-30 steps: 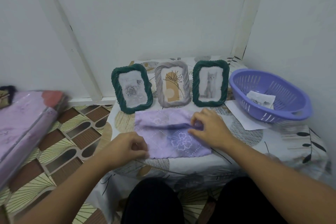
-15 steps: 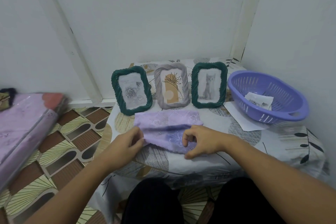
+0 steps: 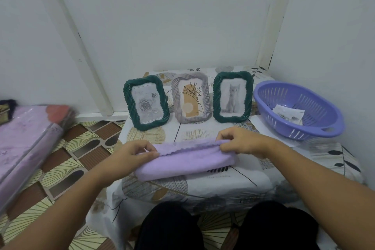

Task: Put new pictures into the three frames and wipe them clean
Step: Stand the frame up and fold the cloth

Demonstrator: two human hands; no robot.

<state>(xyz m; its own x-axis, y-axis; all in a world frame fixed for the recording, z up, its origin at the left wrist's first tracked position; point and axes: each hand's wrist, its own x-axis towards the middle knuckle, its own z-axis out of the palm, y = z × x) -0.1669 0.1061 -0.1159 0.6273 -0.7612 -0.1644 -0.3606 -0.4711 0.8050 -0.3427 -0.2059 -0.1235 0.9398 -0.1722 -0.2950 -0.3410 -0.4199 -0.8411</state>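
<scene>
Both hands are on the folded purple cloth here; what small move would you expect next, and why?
Probably lay the top edge down flat. Both the left hand and right hand pinch the cloth at its ends, folded to a narrow band, while the three frames stand upright with pictures already in them.

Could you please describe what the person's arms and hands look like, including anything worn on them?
Both forearms are bare as far as the view shows: no sleeves, gloves or watch visible. The left hand and the right hand carry no rings or bracelets that I can make out, and the fingernails look short and unpainted. Below the arms, dark clothing covers the person's lap.
</scene>
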